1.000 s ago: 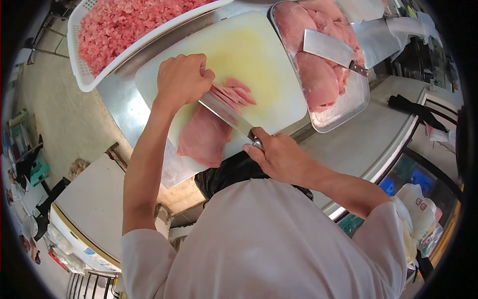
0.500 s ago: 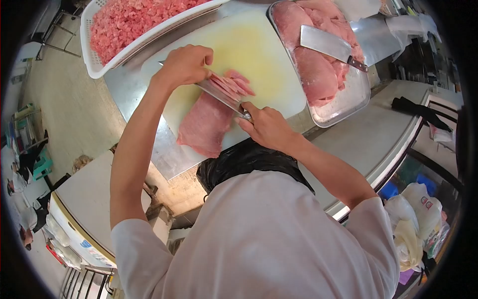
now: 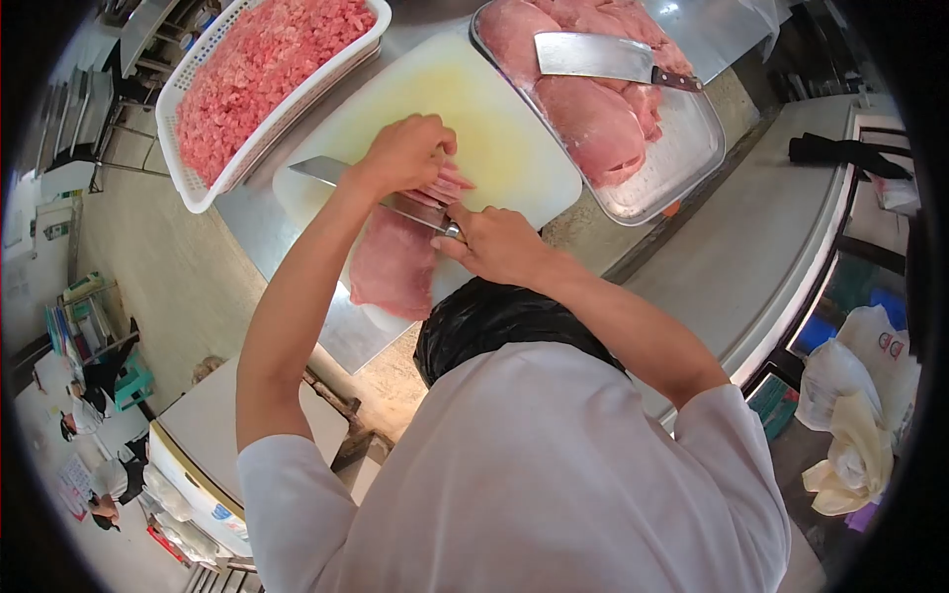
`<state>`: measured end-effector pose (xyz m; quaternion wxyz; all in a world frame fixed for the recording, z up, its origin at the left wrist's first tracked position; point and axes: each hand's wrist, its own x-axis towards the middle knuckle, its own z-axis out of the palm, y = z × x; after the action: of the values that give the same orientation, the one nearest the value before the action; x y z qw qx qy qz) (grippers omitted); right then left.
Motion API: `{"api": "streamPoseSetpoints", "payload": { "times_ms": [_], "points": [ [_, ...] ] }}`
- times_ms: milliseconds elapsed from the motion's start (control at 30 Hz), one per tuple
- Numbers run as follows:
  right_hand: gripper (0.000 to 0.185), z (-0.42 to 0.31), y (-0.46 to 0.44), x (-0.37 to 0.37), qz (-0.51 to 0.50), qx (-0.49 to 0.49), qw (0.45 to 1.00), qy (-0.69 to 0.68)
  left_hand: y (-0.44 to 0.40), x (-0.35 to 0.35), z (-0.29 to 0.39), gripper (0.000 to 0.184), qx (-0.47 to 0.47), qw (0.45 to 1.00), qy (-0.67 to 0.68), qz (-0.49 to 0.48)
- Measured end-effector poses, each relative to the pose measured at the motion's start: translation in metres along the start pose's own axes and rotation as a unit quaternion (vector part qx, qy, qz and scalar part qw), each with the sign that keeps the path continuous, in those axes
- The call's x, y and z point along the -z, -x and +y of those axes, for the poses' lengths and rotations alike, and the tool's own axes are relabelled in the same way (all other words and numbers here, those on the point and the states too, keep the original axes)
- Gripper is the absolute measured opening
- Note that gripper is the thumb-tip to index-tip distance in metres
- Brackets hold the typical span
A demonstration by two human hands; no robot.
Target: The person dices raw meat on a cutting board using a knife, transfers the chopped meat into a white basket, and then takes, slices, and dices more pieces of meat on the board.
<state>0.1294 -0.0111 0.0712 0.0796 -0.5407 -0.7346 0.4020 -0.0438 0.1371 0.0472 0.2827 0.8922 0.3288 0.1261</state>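
The right hand point(image 3: 499, 242) has its fingers wrapped narrow about the handle of a long, straight steel knife point(image 3: 318, 168), whose blade runs from those fingers, passes beneath the left wrist and shows its tip on the far side. The left hand point(image 3: 410, 153) has its fingers bent inward over thin, pale pink slices of raw meat point(image 3: 452, 182); its fingertips are partly hidden, so I cannot tell whether they pinch the slices or only rest on them.

Nearer the body than both sets of fingers, with the knife crossing at its far end, lies a thick, smooth slab of pink raw meat point(image 3: 393, 262). Slab and slices rest on a white plastic cutting board point(image 3: 494, 124) with a yellowed middle, spreading beyond the left fingers and set on a shiny metal table point(image 3: 341, 331).

Ahead and to the right of the right fingers is a shallow, rectangular metal tray point(image 3: 682, 163) holding large pink pieces of raw meat point(image 3: 598, 128), with a broad steel cleaver with a dark riveted handle point(image 3: 598, 57) lying across them. Ahead and to the left of the left fingers, a white perforated plastic basket point(image 3: 188, 186) holds a heap of small reddish-pink meat bits point(image 3: 259, 84)
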Motion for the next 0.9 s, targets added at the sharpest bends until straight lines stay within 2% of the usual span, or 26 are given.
{"api": "streamPoseSetpoints", "payload": {
  "times_ms": [100,200,300,500,700,800,900],
  "points": [
    [0.055,0.002,-0.001,-0.001,-0.014,-0.002,1.0,0.009,-0.006,0.004,0.001,0.016,0.081,0.987,-0.006,-0.137],
    [0.054,-0.001,0.0,0.002,-0.019,-0.011,1.0,0.003,-0.008,0.016,0.024,0.015,0.159,0.97,-0.068,-0.168],
    [0.052,-0.003,0.001,0.004,-0.016,-0.01,1.0,-0.012,0.002,0.004,0.028,0.01,0.117,0.981,-0.106,-0.112],
    [0.055,0.002,0.0,0.004,-0.031,0.001,0.999,-0.022,0.002,0.008,0.014,0.011,0.116,0.978,-0.134,-0.113],
    [0.06,0.007,-0.002,0.0,-0.023,0.02,0.999,-0.022,-0.002,-0.002,0.04,0.012,0.198,0.967,-0.143,-0.075],
    [0.06,0.007,-0.002,0.002,-0.026,0.024,0.999,-0.028,-0.003,-0.013,0.038,0.02,0.196,0.961,-0.176,-0.087],
    [0.06,0.008,-0.003,0.002,-0.027,0.027,0.999,-0.032,-0.005,-0.006,0.033,0.021,0.22,0.959,-0.137,-0.112]
  ]
}}
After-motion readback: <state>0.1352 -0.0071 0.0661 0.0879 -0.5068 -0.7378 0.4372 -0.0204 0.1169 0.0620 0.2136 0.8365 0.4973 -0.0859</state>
